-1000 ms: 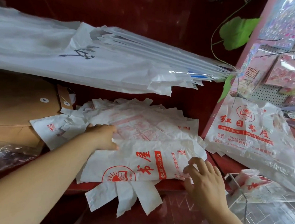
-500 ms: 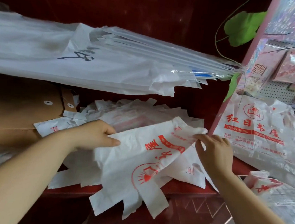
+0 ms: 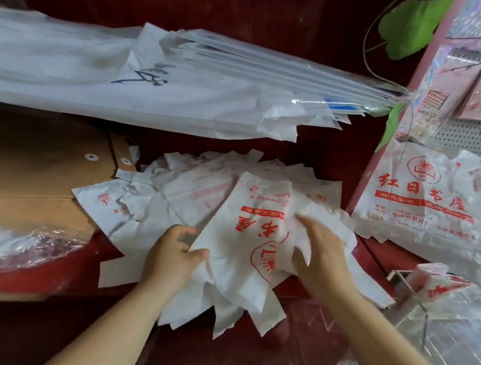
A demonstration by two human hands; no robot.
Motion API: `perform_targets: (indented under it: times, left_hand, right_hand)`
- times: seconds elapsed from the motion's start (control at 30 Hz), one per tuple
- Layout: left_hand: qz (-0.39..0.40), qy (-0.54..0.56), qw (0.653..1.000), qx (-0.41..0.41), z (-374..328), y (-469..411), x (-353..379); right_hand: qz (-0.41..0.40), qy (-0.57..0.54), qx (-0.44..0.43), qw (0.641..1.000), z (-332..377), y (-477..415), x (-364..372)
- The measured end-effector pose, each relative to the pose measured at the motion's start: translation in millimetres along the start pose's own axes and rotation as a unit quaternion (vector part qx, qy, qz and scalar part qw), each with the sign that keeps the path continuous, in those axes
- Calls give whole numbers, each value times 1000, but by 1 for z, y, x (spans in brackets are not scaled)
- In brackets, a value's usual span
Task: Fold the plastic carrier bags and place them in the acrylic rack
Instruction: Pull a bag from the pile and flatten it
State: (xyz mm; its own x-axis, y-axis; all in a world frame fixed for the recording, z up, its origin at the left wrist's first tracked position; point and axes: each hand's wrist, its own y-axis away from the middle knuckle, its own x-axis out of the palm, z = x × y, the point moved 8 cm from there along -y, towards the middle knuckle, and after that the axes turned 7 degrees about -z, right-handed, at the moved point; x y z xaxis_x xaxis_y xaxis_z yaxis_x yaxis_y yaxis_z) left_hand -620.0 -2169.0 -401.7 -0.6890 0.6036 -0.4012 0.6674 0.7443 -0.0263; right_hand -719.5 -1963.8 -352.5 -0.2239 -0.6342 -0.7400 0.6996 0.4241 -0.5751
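Lying dead centre, the carrier bag point(image 3: 245, 241) is a long white strip with red print, angled across the pile of bags point(image 3: 204, 179) on the red counter point(image 3: 320, 314), its handle strips hanging over the front edge. The left hand point(image 3: 171, 260) pinches the bag's lower left edge, thumb on top and fingers curled in behind the plastic. The right hand point(image 3: 325, 259) lies over the bag's right side, fingers stretched out fairly straight and pressing the plastic down onto the pile, thumb pointing in towards the round red logo.

Off to the right, near the counter's corner, sits the acrylic rack point(image 3: 407, 293), and one folded bag point(image 3: 439, 284) with red print is in it already, well apart from the bag in hand. Behind that, a larger printed bag point(image 3: 423, 204) leans against a pink pegboard panel point(image 3: 434, 83) hung with packets. To the left of the pile, brown envelopes point(image 3: 31, 169) lie stacked, one corner of the pile overlapping them. Above everything stretches a big white bundle of sheets point(image 3: 125, 85), and a green leaf point(image 3: 413, 25) hangs top right.
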Motion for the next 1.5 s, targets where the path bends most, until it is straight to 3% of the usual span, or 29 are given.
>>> perform_targets:
  times: [0.1,0.17,0.33,0.47,0.63,0.77,0.9,0.97,1.1,1.17,1.27,1.4,1.5]
  left_hand:
    - [-4,18,999,38,-14,5,1]
    - [10,34,998,47,-19,10,4]
    - [74,53,995,41,-12,19,4]
    - [192,147,970,23,-12,23,0]
    - [277,18,954,117,-2,29,10]
    - [208,-40,958,193,-5,30,10]
    - [163,-157,921,317,-13,31,12]
    - [140,-155,912,352,-16,31,12]
    - [126,-67,963,228,-14,27,16]
    - [79,-69,983,153,-10,21,16]
    - [11,-103,989,105,-7,17,14]
    - [-67,-214,963,153,-17,21,9]
    - [-48,-229,946,223,-28,24,13]
  right_hand:
    - [29,-54,-168,984,44,52,12]
    - [49,-26,-217,975,53,66,26]
    - [-57,-48,-173,982,38,49,19]
    - [-64,-48,-147,986,28,43,23]
    - [-36,-85,-119,989,22,45,33]
    - [-28,-106,-114,987,21,47,33]
    - [-27,-109,-113,987,21,46,33]
    - [-23,-111,-113,987,21,46,33]
    - [-21,-122,-110,986,21,48,30]
    - [-17,-144,-79,986,17,50,28]
    - [0,-195,-31,980,10,52,28]
    - [9,-202,-51,978,6,52,28]
    - [7,-200,-64,978,4,52,27]
